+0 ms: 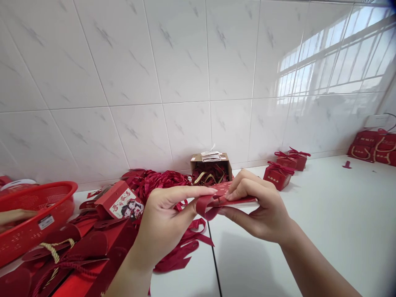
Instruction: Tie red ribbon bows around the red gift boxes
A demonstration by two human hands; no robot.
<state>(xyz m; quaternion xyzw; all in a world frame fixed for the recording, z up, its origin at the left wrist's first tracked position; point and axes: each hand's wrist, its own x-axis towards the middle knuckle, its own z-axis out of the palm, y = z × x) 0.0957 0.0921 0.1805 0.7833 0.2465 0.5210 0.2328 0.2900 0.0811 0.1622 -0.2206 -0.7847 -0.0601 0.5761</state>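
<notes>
Both hands meet over the white table, holding a small flat red card piece with a red ribbon (pixel 216 200) looped at its left end. My left hand (pixel 165 216) pinches the ribbon loop between thumb and stretched forefinger. My right hand (pixel 258 208) grips the card's right side, fingers curled over the top and thumb beneath. A pile of red ribbons (pixel 161 181) lies just behind my left hand, and more ribbon strips (pixel 182 249) lie under it.
A red plastic basket (pixel 34 218) stands at the left, with another person's hand (pixel 15 216) beside it. Flat red box blanks with gold cord handles (pixel 68 255) lie front left. A small cardboard box (pixel 211 167) stands by the tiled wall. Finished red boxes (pixel 286 167) and red bags (pixel 373 146) stand right.
</notes>
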